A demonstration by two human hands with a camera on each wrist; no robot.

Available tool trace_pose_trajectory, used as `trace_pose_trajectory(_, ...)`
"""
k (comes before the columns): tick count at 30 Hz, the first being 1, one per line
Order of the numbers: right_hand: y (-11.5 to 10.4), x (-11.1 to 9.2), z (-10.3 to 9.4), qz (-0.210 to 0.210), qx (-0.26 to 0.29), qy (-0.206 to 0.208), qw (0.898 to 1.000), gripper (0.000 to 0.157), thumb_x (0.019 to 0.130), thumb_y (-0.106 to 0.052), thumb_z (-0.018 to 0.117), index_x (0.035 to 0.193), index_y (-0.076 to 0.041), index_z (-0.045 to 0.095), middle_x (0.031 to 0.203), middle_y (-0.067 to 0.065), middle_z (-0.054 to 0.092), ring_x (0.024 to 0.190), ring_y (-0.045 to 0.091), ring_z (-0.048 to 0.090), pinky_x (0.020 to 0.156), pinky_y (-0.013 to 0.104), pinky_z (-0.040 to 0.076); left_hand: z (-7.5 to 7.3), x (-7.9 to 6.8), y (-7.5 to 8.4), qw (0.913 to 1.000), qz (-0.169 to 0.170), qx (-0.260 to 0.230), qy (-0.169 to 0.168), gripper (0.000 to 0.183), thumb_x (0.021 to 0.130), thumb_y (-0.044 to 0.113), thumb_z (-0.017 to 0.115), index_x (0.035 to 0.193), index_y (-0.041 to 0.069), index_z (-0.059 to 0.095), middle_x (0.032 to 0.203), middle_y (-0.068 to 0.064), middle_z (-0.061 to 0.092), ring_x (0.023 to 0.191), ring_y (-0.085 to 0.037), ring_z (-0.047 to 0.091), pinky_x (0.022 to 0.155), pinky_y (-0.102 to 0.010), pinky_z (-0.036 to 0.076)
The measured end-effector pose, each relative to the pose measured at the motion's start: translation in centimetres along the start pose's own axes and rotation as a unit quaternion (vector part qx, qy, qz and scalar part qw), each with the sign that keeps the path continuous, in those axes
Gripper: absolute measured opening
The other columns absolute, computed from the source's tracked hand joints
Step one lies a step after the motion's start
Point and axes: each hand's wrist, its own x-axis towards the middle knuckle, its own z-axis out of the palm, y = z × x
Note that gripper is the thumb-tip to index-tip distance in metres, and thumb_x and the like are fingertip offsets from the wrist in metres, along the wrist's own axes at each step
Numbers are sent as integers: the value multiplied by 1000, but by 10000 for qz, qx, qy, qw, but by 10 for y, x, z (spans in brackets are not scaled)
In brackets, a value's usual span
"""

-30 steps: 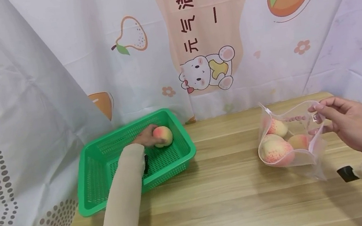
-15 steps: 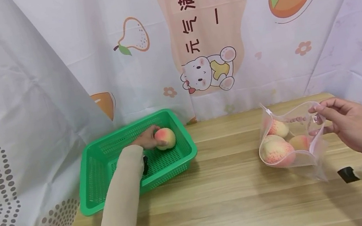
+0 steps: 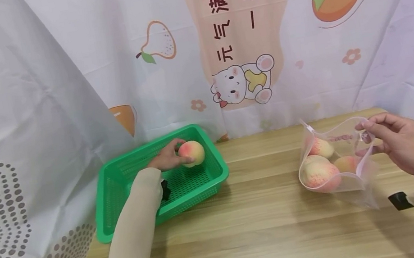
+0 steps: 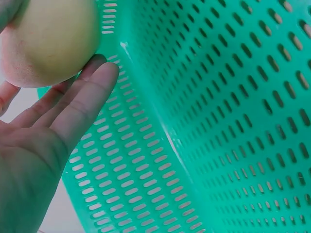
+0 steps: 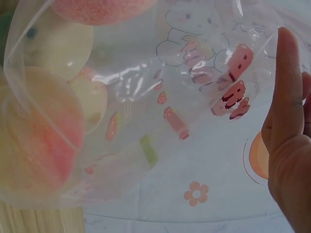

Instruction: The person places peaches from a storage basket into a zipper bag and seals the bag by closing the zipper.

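My left hand [image 3: 166, 157] holds a yellow and pink peach [image 3: 193, 153] near the right end of a green perforated basket [image 3: 101, 210]. In the left wrist view, the thumb and fingers curve round the peach [image 4: 53, 43], over the slotted basket floor [image 4: 121, 179]. My right hand [image 3: 402, 142] pinches the edge of a clear zip bag [image 3: 353, 182], keeping its mouth apart. Several peaches [image 3: 318, 171] lie inside the bag. The right wrist view shows the bag's printed side [image 5: 180, 121] and part of my right hand [image 5: 291, 131].
A wooden table [image 3: 256, 225] lies under the basket and bag. Behind it hangs a white curtain [image 3: 178, 79] with fruit and cartoon prints. A dotted grey-white cloth [image 3: 13, 147] hangs at the left, close to the basket.
My left hand and the peach have shifted slightly right and up within the basket. The right hand keeps its hold on the bag. The whole head view has drifted a little.
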Motion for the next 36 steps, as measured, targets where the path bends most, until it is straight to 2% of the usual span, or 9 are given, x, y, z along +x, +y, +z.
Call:
trace_pose_trajectory(2, 0, -1, -1, -26, 40, -31, 10000, 23, 103, 8, 43, 101, 3, 65, 108, 4, 67, 78, 12, 60, 62, 34, 59, 0, 0, 2, 9999, 105, -121, -14, 72, 89, 27, 78, 145, 9, 38, 136, -22, 46, 112, -36, 57, 85, -46, 54)
trace_pose_trajectory(5, 0, -1, -1, -55, 56, -33, 10000, 23, 102, 9, 43, 101, 3, 65, 108, 4, 67, 78, 12, 60, 62, 34, 59, 0, -4, 8, 9997, 234, -39, 97, 72, 89, 27, 78, 146, 10, 38, 137, -21, 46, 116, -36, 56, 87, -48, 51)
trace_pose_trajectory(11, 1, -2, -2, -104, 87, -14, 9999, 23, 103, 9, 42, 100, 3, 65, 107, 5, 67, 78, 12, 60, 62, 33, 59, -1, -11, 21, 9985, 504, -156, 177, 71, 88, 25, 79, 146, 11, 39, 138, -22, 48, 112, -36, 59, 90, -51, 50)
trace_pose_trajectory(19, 1, -3, -3, -110, -38, 51, 9999, 22, 103, 8, 44, 102, 3, 65, 107, 4, 66, 77, 12, 59, 62, 32, 59, -1, -13, 35, 9959, 789, -407, 201, 71, 87, 24, 80, 144, 15, 39, 138, -19, 49, 108, -33, 65, 92, -52, 50)
trace_pose_trajectory(30, 1, -3, -3, -16, 31, -14, 10000, 23, 103, 8, 43, 101, 3, 66, 109, 4, 66, 79, 12, 60, 63, 33, 59, 7, -19, 64, 9907, 1195, -615, 191, 68, 85, 19, 82, 141, 16, 43, 134, -15, 53, 113, -34, 62, 91, -51, 51)
trace_pose_trajectory(36, 1, -2, -2, -14, 55, -16, 10000, 22, 103, 8, 43, 101, 3, 65, 110, 4, 65, 80, 11, 60, 64, 33, 59, 12, -21, 79, 9857, 1552, -619, 225, 67, 84, 15, 83, 139, 15, 45, 133, -12, 53, 117, -34, 59, 92, -52, 52)
